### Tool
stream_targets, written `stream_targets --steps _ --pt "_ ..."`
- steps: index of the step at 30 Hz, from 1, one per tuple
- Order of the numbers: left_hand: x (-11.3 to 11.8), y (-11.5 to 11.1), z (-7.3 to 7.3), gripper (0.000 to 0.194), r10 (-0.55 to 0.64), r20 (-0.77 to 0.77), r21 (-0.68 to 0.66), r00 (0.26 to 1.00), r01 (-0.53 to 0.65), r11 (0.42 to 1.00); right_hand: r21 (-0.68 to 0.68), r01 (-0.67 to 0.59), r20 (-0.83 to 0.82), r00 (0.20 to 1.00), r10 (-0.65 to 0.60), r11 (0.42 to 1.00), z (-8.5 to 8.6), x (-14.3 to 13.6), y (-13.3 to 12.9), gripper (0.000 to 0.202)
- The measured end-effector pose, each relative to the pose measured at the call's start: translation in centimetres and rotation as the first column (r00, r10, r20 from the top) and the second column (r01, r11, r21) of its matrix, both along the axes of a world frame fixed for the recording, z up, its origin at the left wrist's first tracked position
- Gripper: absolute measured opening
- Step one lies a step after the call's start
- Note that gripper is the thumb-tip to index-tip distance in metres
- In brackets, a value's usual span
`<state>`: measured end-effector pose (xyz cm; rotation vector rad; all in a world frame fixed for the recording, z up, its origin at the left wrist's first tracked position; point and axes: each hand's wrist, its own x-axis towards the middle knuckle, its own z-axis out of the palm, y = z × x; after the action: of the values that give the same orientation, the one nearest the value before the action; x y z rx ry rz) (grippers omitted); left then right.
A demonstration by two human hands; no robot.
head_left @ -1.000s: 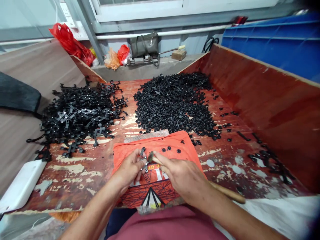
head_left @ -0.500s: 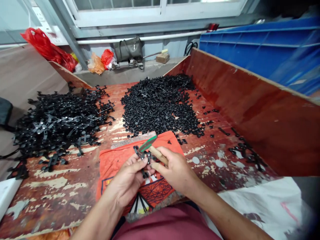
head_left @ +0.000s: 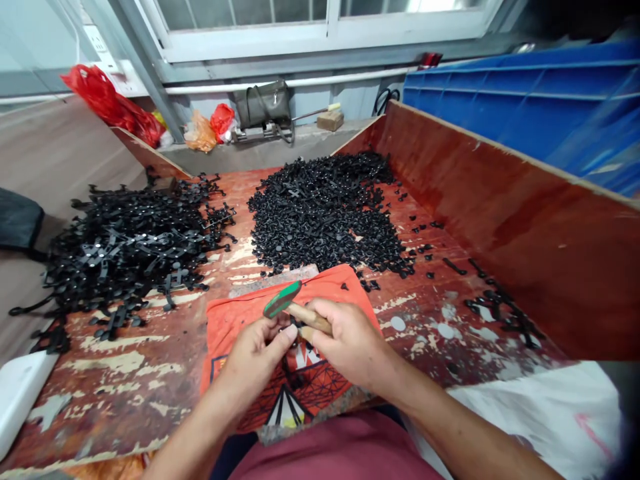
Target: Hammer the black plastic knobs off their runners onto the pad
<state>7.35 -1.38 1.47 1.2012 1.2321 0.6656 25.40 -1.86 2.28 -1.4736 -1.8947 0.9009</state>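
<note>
My right hand (head_left: 353, 340) is closed around the wooden handle of a small hammer (head_left: 283, 298) with a green head. The head hovers just over the fingers of my left hand (head_left: 257, 357). That hand pinches a black jointed plastic piece (head_left: 294, 375), mostly hidden by fingers and hammer; its lower end shows dark below the thumb. Both hands are over an orange printed cloth (head_left: 233, 320), spread on a stone slab (head_left: 273, 280) whose far edge shows.
Loose black small parts (head_left: 325, 220) form a heap beyond the cloth. Assembled black linkages (head_left: 135, 233) pile up at left. A red-brown board (head_left: 500, 220) walls the right side, with a blue crate (head_left: 525, 107) behind it. A white sack (head_left: 545, 407) lies at lower right.
The hammer has shifted left and down towards my left hand. My left fingers now cover more of the black piece. The whole view has moved slightly.
</note>
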Motion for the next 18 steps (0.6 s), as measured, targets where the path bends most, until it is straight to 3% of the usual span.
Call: stream_targets --steps 3,6,9,13,18 --pt "0.2 0.3 -0.6 0.035 -0.021 0.054 -0.011 0.998 0.021 1.000 0.002 -0.013 -0.029 0.999 0.013 1.000 0.0 0.5 -0.2 0.008" --pt "-0.2 1.0 -1.6 0.027 0.009 -0.201 0.167 0.980 0.025 0.986 -0.018 0.047 -0.108 0.993 -0.049 0.999 -0.4 2.5 -0.8 0.030" --pt "-0.4 1.6 -2.1 0.028 -0.023 -0.447 0.244 0.894 0.146 0.959 -0.049 0.146 -0.083 0.985 -0.150 0.988 -1.1 5.1 -1.9 0.037" --pt "0.3 1.6 -2.1 0.027 -0.051 -0.574 0.254 0.817 0.236 0.938 -0.093 0.154 -0.013 0.988 -0.155 0.984 -2.4 7.3 -3.4 0.039" --pt "1.1 1.5 -2.0 0.024 -0.030 -0.664 0.245 0.747 0.256 0.935 -0.097 0.175 0.029 0.984 -0.173 0.980 -3.7 7.5 -4.0 0.039"
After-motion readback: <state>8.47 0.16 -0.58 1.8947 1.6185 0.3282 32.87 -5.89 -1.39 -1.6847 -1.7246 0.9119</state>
